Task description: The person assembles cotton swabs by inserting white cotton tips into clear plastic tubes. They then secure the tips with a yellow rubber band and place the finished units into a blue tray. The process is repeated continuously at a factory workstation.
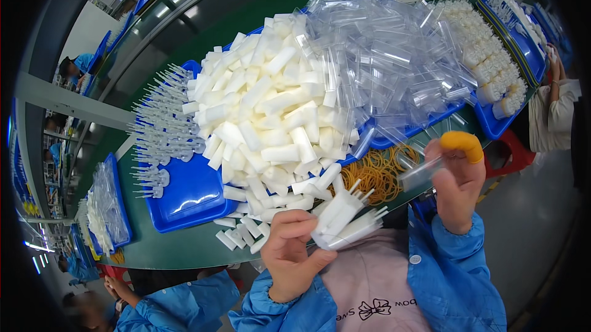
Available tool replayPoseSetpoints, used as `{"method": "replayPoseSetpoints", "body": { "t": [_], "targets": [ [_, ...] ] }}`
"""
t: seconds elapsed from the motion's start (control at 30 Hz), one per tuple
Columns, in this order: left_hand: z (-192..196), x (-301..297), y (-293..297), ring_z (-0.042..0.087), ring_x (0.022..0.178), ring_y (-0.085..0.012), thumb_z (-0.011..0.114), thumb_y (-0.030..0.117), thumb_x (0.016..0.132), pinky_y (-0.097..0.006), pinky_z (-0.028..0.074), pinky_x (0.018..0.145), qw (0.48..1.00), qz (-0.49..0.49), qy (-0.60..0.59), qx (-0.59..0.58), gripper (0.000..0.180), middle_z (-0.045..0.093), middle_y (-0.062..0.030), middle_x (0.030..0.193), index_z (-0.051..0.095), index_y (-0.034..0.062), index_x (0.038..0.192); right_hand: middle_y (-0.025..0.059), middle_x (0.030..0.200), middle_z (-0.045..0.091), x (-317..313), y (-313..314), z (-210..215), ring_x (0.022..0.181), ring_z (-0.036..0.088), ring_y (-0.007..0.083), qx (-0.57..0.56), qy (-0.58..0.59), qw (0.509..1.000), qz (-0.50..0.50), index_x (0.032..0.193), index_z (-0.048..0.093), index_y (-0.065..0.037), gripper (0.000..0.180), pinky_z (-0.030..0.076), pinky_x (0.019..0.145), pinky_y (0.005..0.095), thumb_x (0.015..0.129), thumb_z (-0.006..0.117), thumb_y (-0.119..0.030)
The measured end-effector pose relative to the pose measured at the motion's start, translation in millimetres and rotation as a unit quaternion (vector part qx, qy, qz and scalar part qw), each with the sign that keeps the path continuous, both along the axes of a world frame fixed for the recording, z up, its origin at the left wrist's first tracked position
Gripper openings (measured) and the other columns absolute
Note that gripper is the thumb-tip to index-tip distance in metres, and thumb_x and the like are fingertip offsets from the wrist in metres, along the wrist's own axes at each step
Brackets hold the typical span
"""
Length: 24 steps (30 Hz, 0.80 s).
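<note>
My left hand (292, 255) is closed on a white plastic pronged part (345, 218), pinching its base between thumb and fingers in front of my body. The prongs point up and to the right, with white pieces among them; I cannot tell exactly how those are seated. To the right, my right hand (460, 181) pinches a clear plastic tube (422, 174), which is smeared by motion. A yellow finger cot (463, 145) covers one of its fingers. The tube and the pronged part are apart. A tangle of yellow rubber bands (377, 175) lies between and beyond the hands.
White foam cylinders (265, 98) are heaped mid-table, some spilling toward the near edge. Clear tubes (388, 55) pile beyond, to the right. White pronged parts (166, 116) stand by a blue tray (188, 193) at left. Another tray (498, 124) holds white bundles. Co-workers sit on both sides.
</note>
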<state>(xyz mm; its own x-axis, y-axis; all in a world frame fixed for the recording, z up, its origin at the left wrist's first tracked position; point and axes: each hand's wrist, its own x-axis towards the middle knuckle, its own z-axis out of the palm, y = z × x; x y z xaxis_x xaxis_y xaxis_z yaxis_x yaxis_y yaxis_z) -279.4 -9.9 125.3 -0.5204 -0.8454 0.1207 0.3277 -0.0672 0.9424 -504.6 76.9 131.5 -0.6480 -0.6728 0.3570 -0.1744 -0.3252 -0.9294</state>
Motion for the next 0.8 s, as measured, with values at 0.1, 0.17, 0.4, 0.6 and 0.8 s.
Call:
{"method": "replayPoseSetpoints", "body": {
  "t": [0.1, 0.17, 0.4, 0.6, 0.8],
  "targets": [
    [-2.5, -1.5, 3.3, 0.054, 0.098, -0.0192, 0.081, 0.001, 0.063, -0.032, 0.044, 0.087, 0.998, -0.005, -0.027, -0.057, 0.045, 0.051, -0.0123, 0.110, 0.060, -0.0013, 0.103, 0.0128, 0.097, 0.060, 2.3, -1.6, 4.2, 0.088, 0.061, 0.0213, -0.063, -0.134, 0.986, 0.074, 0.111, 0.052, 0.002, 0.034, 0.048, 0.083, 0.0330, 0.079, 0.061, -0.009],
    [-2.1, -1.4, 5.4, 0.053, 0.097, -0.0206, 0.083, 0.004, 0.061, -0.034, 0.044, 0.086, 0.996, -0.012, -0.053, -0.064, 0.047, 0.050, -0.0133, 0.108, 0.059, -0.0010, 0.101, 0.0127, 0.096, 0.060, 6.9, -4.0, 7.5, 0.087, 0.062, 0.0218, -0.050, -0.192, 0.975, 0.099, 0.111, 0.052, 0.002, 0.035, 0.049, 0.082, 0.0344, 0.080, 0.062, -0.010],
    [3.1, -5.1, 7.1, 0.057, 0.092, -0.0192, 0.083, 0.003, 0.061, -0.030, 0.047, 0.081, 0.991, 0.006, -0.073, -0.114, 0.041, 0.055, -0.0123, 0.104, 0.064, -0.0003, 0.098, 0.0123, 0.096, 0.058, 14.8, -5.0, 6.2, 0.087, 0.062, 0.0234, -0.031, -0.203, 0.968, 0.143, 0.112, 0.052, 0.004, 0.039, 0.051, 0.080, 0.0365, 0.079, 0.068, -0.010],
    [5.6, -5.6, 8.9, 0.059, 0.092, -0.0203, 0.083, 0.002, 0.059, -0.029, 0.049, 0.079, 0.986, 0.014, -0.088, -0.139, 0.040, 0.055, -0.0126, 0.103, 0.065, -0.0003, 0.096, 0.0120, 0.097, 0.057, 10.1, -1.5, 3.3, 0.088, 0.062, 0.0234, -0.028, -0.221, 0.955, 0.195, 0.112, 0.052, 0.004, 0.041, 0.052, 0.079, 0.0358, 0.078, 0.070, -0.009],
    [12.8, -2.6, 7.4, 0.052, 0.095, -0.0209, 0.082, 0.011, 0.063, -0.033, 0.043, 0.084, 0.956, -0.023, -0.207, -0.207, 0.050, 0.050, -0.0122, 0.104, 0.062, -0.0010, 0.107, 0.0108, 0.089, 0.056, 20.8, -6.1, 8.0, 0.076, 0.061, 0.0222, 0.011, -0.170, 0.977, 0.124, 0.105, 0.053, 0.002, 0.044, 0.051, 0.066, 0.0332, 0.076, 0.075, -0.024]
  ]
}}
